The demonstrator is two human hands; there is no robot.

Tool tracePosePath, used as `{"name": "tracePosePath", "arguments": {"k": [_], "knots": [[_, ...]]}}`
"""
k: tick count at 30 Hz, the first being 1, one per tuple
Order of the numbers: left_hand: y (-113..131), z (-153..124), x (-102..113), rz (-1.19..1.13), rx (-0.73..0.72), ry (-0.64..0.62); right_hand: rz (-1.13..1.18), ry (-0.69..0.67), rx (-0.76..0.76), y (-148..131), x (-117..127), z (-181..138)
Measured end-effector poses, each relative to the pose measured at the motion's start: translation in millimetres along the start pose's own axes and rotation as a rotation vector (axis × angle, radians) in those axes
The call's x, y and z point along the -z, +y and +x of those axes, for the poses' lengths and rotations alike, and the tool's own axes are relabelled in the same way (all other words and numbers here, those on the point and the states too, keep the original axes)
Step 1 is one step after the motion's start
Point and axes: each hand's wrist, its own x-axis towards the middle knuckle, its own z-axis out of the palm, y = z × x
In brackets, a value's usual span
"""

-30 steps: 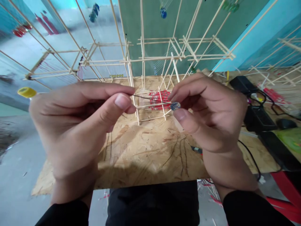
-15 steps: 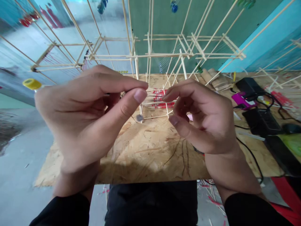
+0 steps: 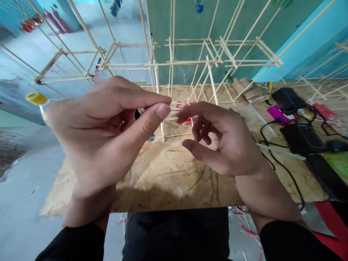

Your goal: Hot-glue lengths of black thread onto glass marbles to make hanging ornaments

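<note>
My left hand [image 3: 108, 127] is raised over the board table, thumb and forefinger pinched together; whatever is between them is too small or hidden to make out. Facing it, my right hand [image 3: 220, 139] is open, with thumb and fingers apart and nothing visible between them. Its fingertips are close to the left pinch but not touching it. Behind both hands stands a frame of thin wooden sticks [image 3: 163, 127]. Red patterned strips [image 3: 186, 105] lie across its lower part, partly covered by my right fingers. Several dark threads [image 3: 212, 181] lie on the table below my right hand.
A larger stick framework [image 3: 130, 66] spans the back, with blue beads [image 3: 199, 7] hanging above. A yellow-capped bottle [image 3: 36, 98] stands at the left. On the right are a magenta plug adapter [image 3: 281, 114], black power bricks [image 3: 303, 137] and cables. The table's front edge [image 3: 174, 209] is near my lap.
My right hand has shifted left and its thumb and fingers have spread wider. The left hand keeps its pinch almost in place.
</note>
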Motion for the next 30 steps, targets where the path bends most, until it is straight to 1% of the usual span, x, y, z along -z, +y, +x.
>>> {"name": "tracePosePath", "arguments": {"k": [3, 5, 8, 12, 16, 20, 23, 27, 30], "knots": [[0, 0, 3, 0.143, 0.002, -0.072, 0.042, -0.022, -0.015, 4, -4, 1], [0, -1, 3, 0.146, 0.017, -0.097, 0.070, -0.055, -0.042, 6, -6, 2], [-1, -1, 1, 0.145, 0.003, -0.100, 0.117, -0.095, -0.096, 8, -8, 4], [1, -2, -1, 0.142, -0.009, -0.116, 0.174, -0.105, -0.118, 11, -13, 5], [1, -2, -1, 0.146, 0.028, -0.134, 0.187, -0.105, -0.120, 14, -16, 5], [-3, -1, -1, 0.133, -0.023, -0.112, 0.204, -0.096, -0.132, 13, -15, 5], [-4, -2, -1, 0.151, 0.000, -0.105, 0.219, -0.097, -0.139, 12, -13, 5], [-4, -2, -1, 0.146, 0.016, -0.111, 0.271, -0.064, -0.126, 15, -14, 5], [-3, -1, -2, 0.120, -0.005, -0.097, 0.307, -0.099, -0.125, 16, -14, 5]]}}
